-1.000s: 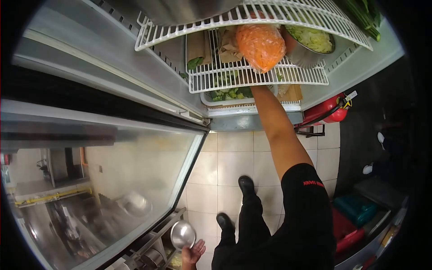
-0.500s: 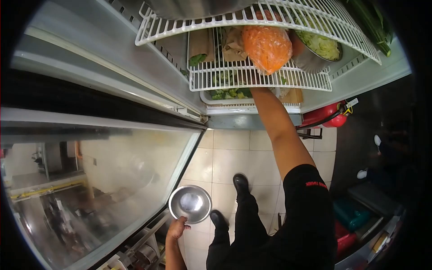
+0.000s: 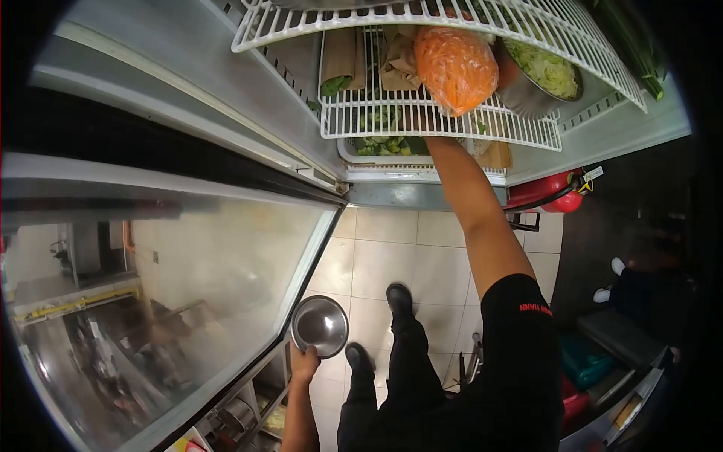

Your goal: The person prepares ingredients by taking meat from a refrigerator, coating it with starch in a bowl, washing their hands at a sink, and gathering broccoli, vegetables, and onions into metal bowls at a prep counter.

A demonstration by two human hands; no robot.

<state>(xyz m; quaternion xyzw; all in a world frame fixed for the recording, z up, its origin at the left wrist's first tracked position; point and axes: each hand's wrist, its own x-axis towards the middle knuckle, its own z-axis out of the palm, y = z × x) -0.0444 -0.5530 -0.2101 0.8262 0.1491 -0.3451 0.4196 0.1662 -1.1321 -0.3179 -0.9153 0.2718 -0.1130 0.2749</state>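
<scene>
My left hand [image 3: 304,364] holds the metal bowl [image 3: 319,327] by its rim, surest for something likely light, stiff, slick; whether my right hand [image 3: 419,120] grips, I cannot tell

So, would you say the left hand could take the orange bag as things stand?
Probably not straight away: the left hand is gripping the bowl, well away from the rack, though the front of the orange bag looks unblocked.
</scene>
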